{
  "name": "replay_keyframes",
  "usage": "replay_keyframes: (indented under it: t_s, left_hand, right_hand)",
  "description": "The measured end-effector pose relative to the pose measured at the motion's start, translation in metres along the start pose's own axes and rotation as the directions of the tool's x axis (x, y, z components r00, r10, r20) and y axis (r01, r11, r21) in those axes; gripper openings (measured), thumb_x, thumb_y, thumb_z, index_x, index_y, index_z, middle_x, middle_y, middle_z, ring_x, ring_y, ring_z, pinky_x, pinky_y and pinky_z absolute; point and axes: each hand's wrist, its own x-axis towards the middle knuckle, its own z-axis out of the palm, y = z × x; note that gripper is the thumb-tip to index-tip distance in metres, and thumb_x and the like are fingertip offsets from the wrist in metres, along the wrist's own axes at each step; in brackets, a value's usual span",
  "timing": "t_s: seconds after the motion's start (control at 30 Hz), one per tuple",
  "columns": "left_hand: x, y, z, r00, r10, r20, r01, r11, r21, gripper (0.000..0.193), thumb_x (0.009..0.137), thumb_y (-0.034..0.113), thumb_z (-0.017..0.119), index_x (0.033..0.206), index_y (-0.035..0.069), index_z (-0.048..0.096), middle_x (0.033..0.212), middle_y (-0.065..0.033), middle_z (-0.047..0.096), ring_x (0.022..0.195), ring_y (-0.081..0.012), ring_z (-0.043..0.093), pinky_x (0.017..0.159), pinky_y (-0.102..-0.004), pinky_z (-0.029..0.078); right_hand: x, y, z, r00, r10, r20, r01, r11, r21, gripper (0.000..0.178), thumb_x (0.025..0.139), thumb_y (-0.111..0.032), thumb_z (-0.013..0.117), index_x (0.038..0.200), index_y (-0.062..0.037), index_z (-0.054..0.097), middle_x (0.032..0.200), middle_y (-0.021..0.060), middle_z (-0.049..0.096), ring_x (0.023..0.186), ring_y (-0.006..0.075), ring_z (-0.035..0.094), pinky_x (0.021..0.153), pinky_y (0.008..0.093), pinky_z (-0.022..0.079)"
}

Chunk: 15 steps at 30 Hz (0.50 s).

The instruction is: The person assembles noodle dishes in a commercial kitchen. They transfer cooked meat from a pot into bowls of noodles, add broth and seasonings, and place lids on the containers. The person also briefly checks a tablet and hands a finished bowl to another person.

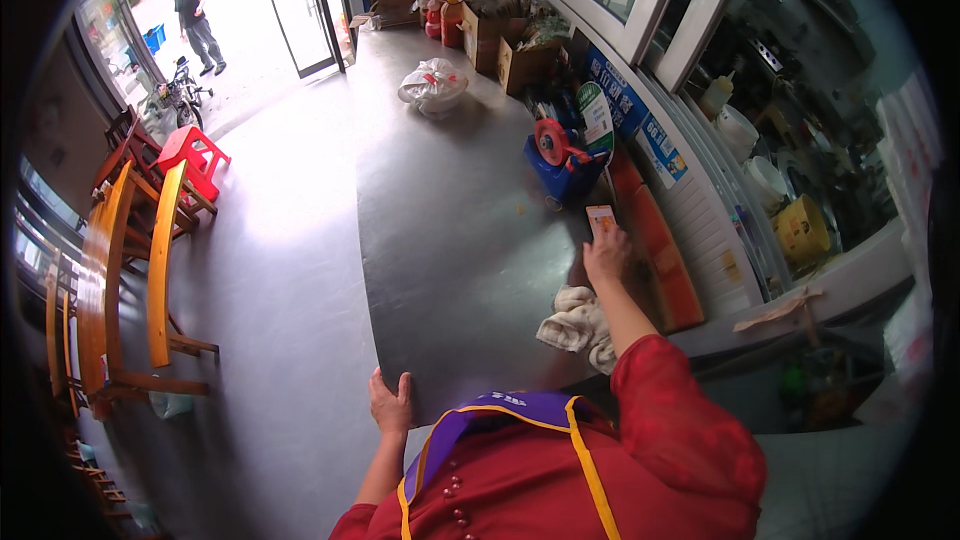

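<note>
My left hand (391, 401) rests at the near left edge of the grey metal counter (440, 260), fingers apart, holding nothing. On the counter's right side, my right hand (606, 254) is closed at the lower end of a small, flat, white-and-orange card-like thing (600, 216); its exact kind is too small to tell. A crumpled whitish cloth (578, 320) lies below my right wrist, partly under the forearm. Just beyond the card-like thing stands a blue tape dispenser (566, 172) with a red wheel.
Farther along the counter sit a tied white plastic bag (434, 87), red bottles (450, 20) and cardboard boxes (525, 61). Sliding windows border the right. At left are a wooden table (102, 270), a bench (163, 270) and a red stool (195, 152). A person (195, 20) stands outside the open door.
</note>
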Motion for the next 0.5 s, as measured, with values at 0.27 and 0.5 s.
replay_keyframes:
  t_s: [0.27,0.5]
  left_hand:
    - [0.003,-0.009,0.000,0.996,-0.049,0.075,0.043,0.996,0.075,0.066,0.083,0.051,0.063,0.125,0.002,0.049,0.111,-0.0216,0.056,0.099,-0.0426,0.057,0.081,-0.0479,0.048]
    - [0.001,-0.003,-0.008,0.995,-0.096,0.039,0.090,0.987,0.133,0.068,0.080,0.060,0.062,0.125,0.011,0.050,0.109,-0.0135,0.058,0.094,-0.0361,0.062,0.076,-0.0470,0.051]
  right_hand:
    - [0.074,-0.089,0.082,0.965,-0.257,-0.051,0.261,0.920,0.292,0.018,0.083,-0.026,0.062,0.081,-0.0084,0.064,0.092,0.0120,0.058,0.090,0.0327,0.059,0.078,0.0427,0.050]
    - [0.082,-0.103,0.099,0.935,-0.336,0.113,0.317,0.935,0.160,0.011,0.082,-0.012,0.055,0.089,-0.0038,0.055,0.095,0.0158,0.056,0.086,0.0337,0.061,0.073,0.0434,0.053]
